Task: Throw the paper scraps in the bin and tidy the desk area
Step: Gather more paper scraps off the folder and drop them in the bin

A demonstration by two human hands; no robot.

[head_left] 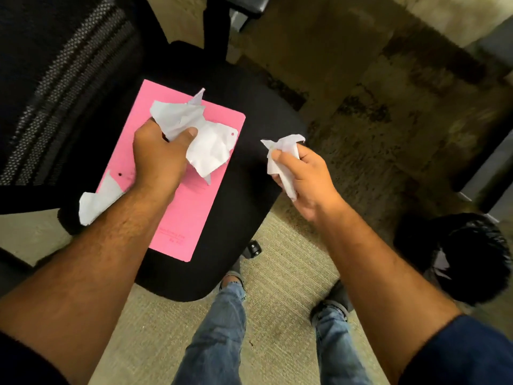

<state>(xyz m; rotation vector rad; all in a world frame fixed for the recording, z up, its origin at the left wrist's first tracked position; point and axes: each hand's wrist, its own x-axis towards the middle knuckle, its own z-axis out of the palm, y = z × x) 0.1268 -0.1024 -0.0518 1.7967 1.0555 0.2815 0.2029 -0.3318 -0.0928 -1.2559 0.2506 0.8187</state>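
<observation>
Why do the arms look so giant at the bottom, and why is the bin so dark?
Head view: the wide-angle lens stretches whatever is near the edges, so both forearms balloon. The light is dim and yellowish, so the black-lined bin shows only faint glints. The floor beyond the chair looks smeared and soft.

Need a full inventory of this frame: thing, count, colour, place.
crumpled paper scraps: 3, white; largest in left hand, small one in right hand, one on chair seat's left edge, partly under the left forearm
flat pink folder: 1, on seat
black office chair: 1, centre-left
black-lined bin: 1, floor, right
carpet: beige, underfoot
left hand: grips paper
right hand: fingers pinch scrap
legs: 2, blue jeans
</observation>
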